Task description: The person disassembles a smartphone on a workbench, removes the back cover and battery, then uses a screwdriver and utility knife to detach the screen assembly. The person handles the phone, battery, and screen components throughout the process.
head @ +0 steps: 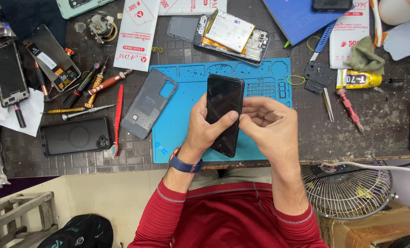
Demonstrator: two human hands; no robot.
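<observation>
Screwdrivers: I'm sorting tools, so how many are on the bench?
6, possibly more hidden. Five lie left of the grey back cover: black, red-and-white, brass-handled, thin gold, silver. A pink screwdriver lies at right, below the glue tube.

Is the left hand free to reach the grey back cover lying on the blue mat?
Probably not right away: the left hand is gripping the black phone. The grey back cover lies uncovered just to its left.
</observation>
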